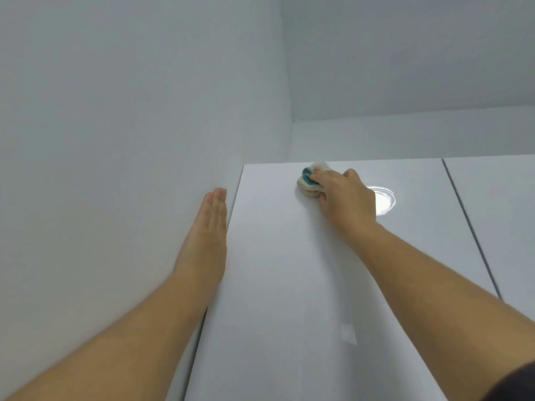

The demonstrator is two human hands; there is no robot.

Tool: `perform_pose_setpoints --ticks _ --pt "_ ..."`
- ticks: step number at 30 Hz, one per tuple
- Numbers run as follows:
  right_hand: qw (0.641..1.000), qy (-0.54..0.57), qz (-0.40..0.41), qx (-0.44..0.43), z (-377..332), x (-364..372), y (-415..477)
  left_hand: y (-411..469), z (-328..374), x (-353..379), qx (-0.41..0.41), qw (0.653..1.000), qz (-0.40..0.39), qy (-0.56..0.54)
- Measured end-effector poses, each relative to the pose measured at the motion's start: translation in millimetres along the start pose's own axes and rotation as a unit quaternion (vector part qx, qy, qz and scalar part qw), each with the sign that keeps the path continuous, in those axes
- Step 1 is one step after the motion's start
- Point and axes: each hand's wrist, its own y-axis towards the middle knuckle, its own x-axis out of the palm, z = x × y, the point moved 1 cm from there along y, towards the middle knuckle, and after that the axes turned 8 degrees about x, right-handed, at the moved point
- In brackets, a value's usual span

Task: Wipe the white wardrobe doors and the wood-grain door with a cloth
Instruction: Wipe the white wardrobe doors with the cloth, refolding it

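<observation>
the left forearm (130, 328) and right forearm (434, 279) are bare along all their visible length, as are the left hand (212, 215) and right hand (344, 195). a patch of dark fabric (512, 383) shows at the near right corner; whether it is a sleeve cannot be told.

One wide-angle view, worn on the person's head, tilts steeply upward and stands close to the white wardrobe door (289, 285), whose glossy face recedes to its top edge. The side wall (115, 111) fills the left; what seems to be the ceiling (405, 53) fills the upper right. Both forearms enter from the bottom corners, left hand (212, 215) and right hand (344, 195) reaching mid-frame.
</observation>
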Motion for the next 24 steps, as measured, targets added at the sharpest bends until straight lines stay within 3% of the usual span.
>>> perform_pose_setpoints --ticks 12,17,24 --pt "0.979 -0.012 0.065 0.193 111 -62 -13 5 5 4 0.004 1.0 0.006 -0.008" --pt "0.959 0.053 0.077 0.269 122 -69 -18 5 6 5 0.008 1.0 0.005 -0.018" --pt "0.956 0.087 0.08 0.269 106 -56 -21 4 4 0 0.016 1.0 -0.001 -0.027"
